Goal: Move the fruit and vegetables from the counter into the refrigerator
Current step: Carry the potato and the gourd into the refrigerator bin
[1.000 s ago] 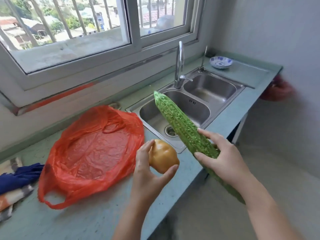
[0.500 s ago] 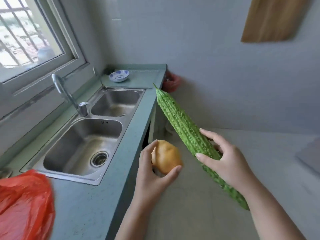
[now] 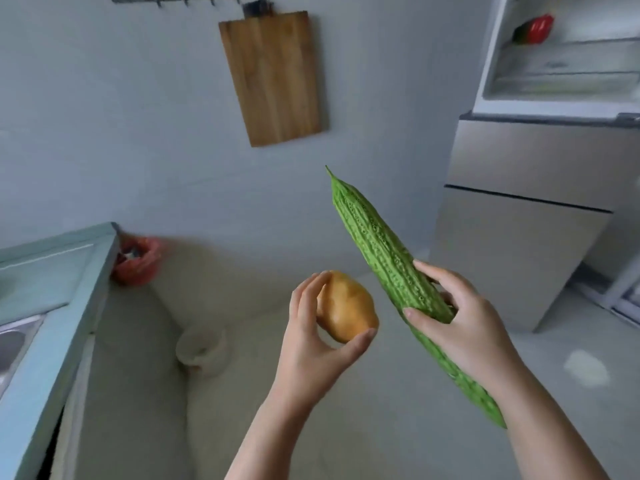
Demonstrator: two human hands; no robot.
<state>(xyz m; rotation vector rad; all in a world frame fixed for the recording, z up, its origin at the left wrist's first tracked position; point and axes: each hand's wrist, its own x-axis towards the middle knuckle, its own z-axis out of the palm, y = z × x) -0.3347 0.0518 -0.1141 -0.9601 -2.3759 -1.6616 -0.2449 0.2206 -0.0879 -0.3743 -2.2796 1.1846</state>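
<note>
Gourd [image 3: 384, 251], long and warty, is gripped by right hand [image 3: 467, 327]; left hand [image 3: 311, 348] pinches a smooth oval, perhaps potato [image 3: 346, 306].

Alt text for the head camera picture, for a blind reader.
A person's left hand holds a potato and the right hand a long bitter gourd, near an open refrigerator with a red pepper inside. A wooden cutting board hangs on the wall.

Bumpy green gourd [image 3: 377, 237], yellow-brown potato [image 3: 346, 306], seemingly red pepper [image 3: 535, 29].
</note>
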